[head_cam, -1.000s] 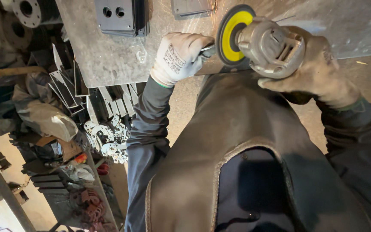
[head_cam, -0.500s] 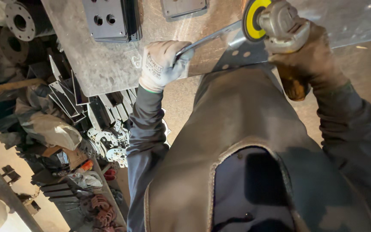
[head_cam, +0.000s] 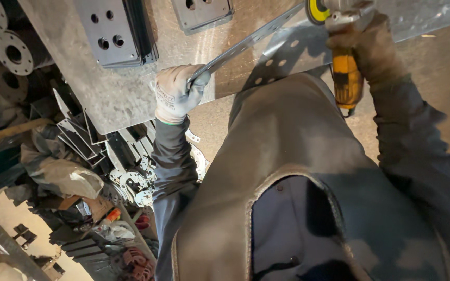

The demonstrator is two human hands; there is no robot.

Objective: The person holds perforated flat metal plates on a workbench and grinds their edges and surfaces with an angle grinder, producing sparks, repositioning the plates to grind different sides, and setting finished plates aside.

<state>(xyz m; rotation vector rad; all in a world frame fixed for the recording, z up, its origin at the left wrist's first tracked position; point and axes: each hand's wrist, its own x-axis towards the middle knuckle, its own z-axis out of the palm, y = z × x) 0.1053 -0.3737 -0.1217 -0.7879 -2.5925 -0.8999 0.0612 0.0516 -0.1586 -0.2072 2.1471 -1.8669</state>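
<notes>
The top edge cuts off the grinder's yellow disc [head_cam: 317,10], and the right hand [head_cam: 363,44] seems partly shadowed.

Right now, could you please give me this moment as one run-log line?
left hand: grips metal strip | right hand: holds angle grinder | disc at strip's far end | steel table

Perforated metal strip [head_cam: 246,44], angled across bench
</notes>
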